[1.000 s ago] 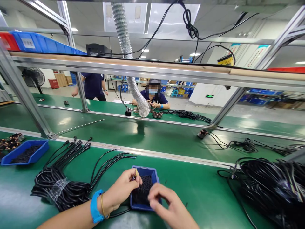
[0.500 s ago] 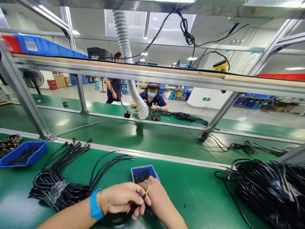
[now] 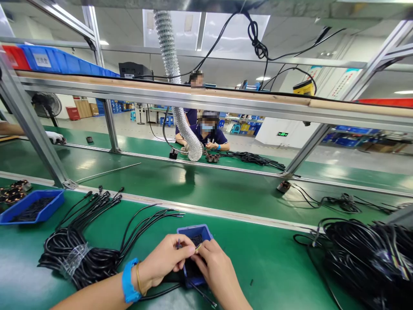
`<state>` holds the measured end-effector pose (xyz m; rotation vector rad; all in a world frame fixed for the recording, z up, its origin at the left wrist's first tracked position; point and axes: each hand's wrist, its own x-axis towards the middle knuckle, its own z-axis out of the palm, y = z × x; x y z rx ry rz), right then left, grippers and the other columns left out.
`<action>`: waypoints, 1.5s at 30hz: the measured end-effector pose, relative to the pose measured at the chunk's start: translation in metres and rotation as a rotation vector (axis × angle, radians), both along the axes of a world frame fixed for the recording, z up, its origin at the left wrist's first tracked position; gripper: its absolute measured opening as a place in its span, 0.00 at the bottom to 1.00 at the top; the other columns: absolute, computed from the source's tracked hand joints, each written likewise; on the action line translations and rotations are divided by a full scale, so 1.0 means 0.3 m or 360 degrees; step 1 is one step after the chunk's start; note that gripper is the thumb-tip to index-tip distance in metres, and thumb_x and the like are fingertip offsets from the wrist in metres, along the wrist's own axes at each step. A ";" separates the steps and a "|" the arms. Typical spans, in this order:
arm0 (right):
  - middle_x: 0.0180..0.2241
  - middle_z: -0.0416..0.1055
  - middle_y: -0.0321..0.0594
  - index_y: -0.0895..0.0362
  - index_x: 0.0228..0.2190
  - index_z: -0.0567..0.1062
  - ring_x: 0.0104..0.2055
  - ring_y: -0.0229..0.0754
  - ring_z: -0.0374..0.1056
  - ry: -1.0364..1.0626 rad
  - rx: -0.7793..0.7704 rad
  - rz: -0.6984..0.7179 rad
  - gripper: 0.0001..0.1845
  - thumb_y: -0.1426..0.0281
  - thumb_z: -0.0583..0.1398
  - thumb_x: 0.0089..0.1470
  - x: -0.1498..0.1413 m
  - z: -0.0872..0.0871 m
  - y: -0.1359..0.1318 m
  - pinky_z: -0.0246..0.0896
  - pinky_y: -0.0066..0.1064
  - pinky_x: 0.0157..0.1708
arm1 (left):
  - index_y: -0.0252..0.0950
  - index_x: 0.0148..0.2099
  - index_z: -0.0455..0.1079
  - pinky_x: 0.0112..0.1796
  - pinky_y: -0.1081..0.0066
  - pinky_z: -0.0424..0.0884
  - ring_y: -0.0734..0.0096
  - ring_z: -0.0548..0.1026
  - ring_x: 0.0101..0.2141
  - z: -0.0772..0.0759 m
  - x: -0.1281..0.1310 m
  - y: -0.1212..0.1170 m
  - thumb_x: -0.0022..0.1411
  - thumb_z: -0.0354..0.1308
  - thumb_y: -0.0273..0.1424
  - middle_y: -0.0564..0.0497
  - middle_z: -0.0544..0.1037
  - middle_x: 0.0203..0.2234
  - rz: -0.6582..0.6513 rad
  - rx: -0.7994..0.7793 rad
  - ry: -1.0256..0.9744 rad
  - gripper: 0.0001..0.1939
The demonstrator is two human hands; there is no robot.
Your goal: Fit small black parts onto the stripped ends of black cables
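My left hand (image 3: 164,260), with a blue wristband, is closed around the end of a black cable whose thin coloured wires stick up between the fingers. My right hand (image 3: 215,269) is pinched against the same wire ends, touching the left fingertips. Both hands hover over a small blue tray (image 3: 193,234) filled with tiny black parts. The black cable (image 3: 167,290) runs down and left from my left hand. A taped bundle of black cables (image 3: 80,256) lies on the green bench to the left.
A second blue tray (image 3: 30,206) sits at far left. A large pile of black cables (image 3: 368,258) fills the right side. A conveyor belt (image 3: 200,185) runs behind the bench. A silver duct hose (image 3: 180,116) hangs at centre. Two people are across the line.
My hands rose slightly over the blue tray, still pinching the wire ends together. A person behind the line walked to the right. A small dark part on the conveyor drifted right.
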<state>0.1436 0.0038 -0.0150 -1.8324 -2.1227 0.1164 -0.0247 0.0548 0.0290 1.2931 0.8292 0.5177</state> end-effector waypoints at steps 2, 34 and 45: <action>0.32 0.73 0.39 0.54 0.32 0.76 0.37 0.46 0.69 0.0144 0.0140 0.0098 0.08 0.75 0.59 0.62 0.004 -0.013 -0.009 0.65 0.33 0.34 | 0.35 0.31 0.67 0.18 0.76 0.52 0.80 0.57 0.16 -0.012 0.004 -0.001 0.52 0.59 0.43 0.60 0.64 0.14 -0.0020 0.0007 0.0053 0.15; 0.33 0.74 0.38 0.52 0.34 0.74 0.36 0.43 0.70 0.0953 0.0444 0.0170 0.09 0.72 0.55 0.64 -0.004 0.058 -0.056 0.66 0.31 0.37 | 0.33 0.31 0.69 0.25 0.73 0.59 0.75 0.64 0.22 -0.011 0.002 -0.008 0.51 0.62 0.43 0.56 0.67 0.20 0.0020 0.0098 0.0016 0.16; 0.35 0.77 0.39 0.52 0.36 0.78 0.38 0.41 0.74 0.1206 0.0558 0.0065 0.08 0.71 0.58 0.62 0.012 0.078 -0.061 0.70 0.27 0.38 | 0.34 0.28 0.69 0.23 0.74 0.54 0.76 0.60 0.21 0.005 0.002 -0.008 0.50 0.61 0.41 0.59 0.62 0.16 0.0013 0.0111 0.0105 0.14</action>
